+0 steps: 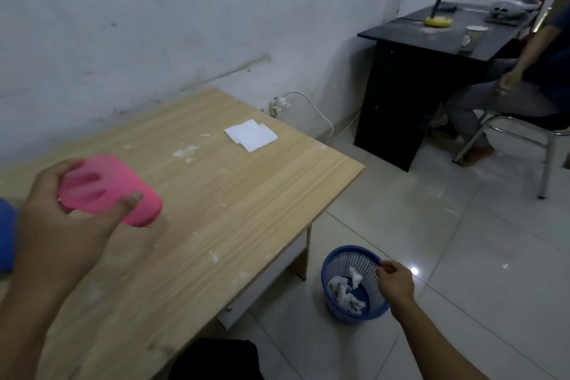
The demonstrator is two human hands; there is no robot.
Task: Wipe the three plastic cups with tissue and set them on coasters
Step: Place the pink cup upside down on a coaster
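Holding the pink cup (pixel 112 190) tilted above the bench (pixel 246 194), my left hand (pixel 66 213) curls round it.
My right hand (pixel 396 282), fingers loosely curled and holding nothing, hangs over the blue wastebasket (pixel 339 305) of crumpled tissue (pixel 345 291); folded tissues (pixel 251 134) lie on the bench.

Head-worn camera looks forward and down over the table (pixel 234 194), close.
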